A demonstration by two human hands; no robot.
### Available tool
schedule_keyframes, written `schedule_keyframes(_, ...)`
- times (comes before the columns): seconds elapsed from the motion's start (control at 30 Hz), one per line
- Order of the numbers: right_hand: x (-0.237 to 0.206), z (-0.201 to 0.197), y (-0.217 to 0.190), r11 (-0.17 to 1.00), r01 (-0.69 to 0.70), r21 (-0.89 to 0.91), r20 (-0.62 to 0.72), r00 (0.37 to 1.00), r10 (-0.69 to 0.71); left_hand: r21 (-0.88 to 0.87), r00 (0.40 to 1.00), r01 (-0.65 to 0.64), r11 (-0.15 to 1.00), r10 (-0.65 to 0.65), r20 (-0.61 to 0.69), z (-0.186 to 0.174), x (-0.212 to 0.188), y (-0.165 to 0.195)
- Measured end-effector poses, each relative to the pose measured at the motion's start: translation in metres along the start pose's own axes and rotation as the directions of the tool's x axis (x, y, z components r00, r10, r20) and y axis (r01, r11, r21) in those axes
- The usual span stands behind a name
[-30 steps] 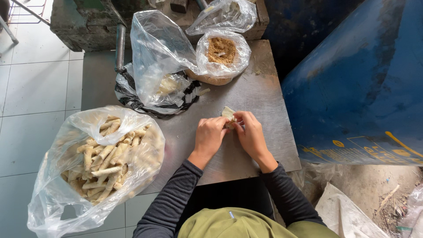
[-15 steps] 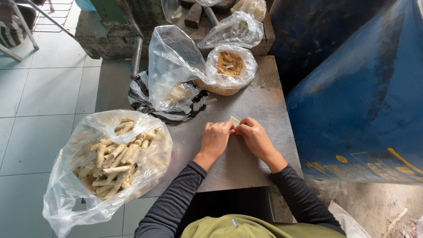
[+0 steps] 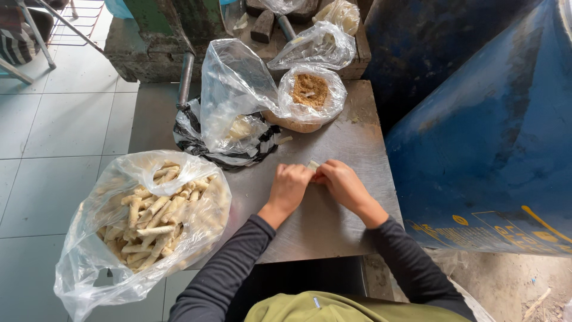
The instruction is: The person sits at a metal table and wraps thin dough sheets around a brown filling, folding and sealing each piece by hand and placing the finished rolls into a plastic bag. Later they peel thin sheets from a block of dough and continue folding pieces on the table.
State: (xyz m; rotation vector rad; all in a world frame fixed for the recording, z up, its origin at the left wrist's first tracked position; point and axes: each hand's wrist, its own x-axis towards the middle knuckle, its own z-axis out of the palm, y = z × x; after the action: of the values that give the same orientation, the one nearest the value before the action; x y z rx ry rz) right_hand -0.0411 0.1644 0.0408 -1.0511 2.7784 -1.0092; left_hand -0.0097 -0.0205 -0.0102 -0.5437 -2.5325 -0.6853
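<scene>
My left hand (image 3: 291, 186) and my right hand (image 3: 338, 181) meet over the metal table (image 3: 351, 143), fingers closed together on a small pale wrapper roll (image 3: 313, 165) that peeks out between them. Most of the roll is hidden under my fingers. To my left, a big clear plastic bag (image 3: 149, 214) holds several pale finished rolls. Beyond my hands sits a clear bag of brown crumbly filling (image 3: 310, 92), and beside it a clear bag with pale wrappers (image 3: 238, 119) resting on black plastic.
A large blue barrel (image 3: 494, 131) stands close on the right. More plastic bags (image 3: 316, 45) and a wooden block lie at the table's far end. Grey floor tiles (image 3: 53, 131) and metal chair legs are on the left.
My hands have stayed together on the roll, pressed lower onto the table. The camera has come closer and shifted, so the bags sit further down in view.
</scene>
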Motion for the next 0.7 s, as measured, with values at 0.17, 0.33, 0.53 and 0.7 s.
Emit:
schedule_keyframes(0.17,-0.016,0.013,0.005,0.972,0.163,-0.168,-0.112,0.977,-0.183,0.144,0.998,-0.05,0.988,0.056,-0.036,-0.006,-0.009,0.014)
schedule_keyframes(0.33,0.016,0.007,0.022,0.958,-0.285,-0.026,0.117,0.951,0.286,-0.032,0.933,0.358,0.933,-0.356,0.044,-0.011,0.011,0.018)
schedule_keyframes(0.53,0.014,0.0,0.021,0.996,-0.002,-0.086,-0.04,0.999,-0.002,-0.123,0.939,0.341,0.932,-0.343,0.006,-0.013,0.013,0.008)
schedule_keyframes(0.7,-0.007,0.004,0.019,0.966,0.149,-0.21,-0.151,0.972,-0.182,0.02,0.991,0.115,0.993,-0.113,-0.067,-0.008,-0.004,0.015)
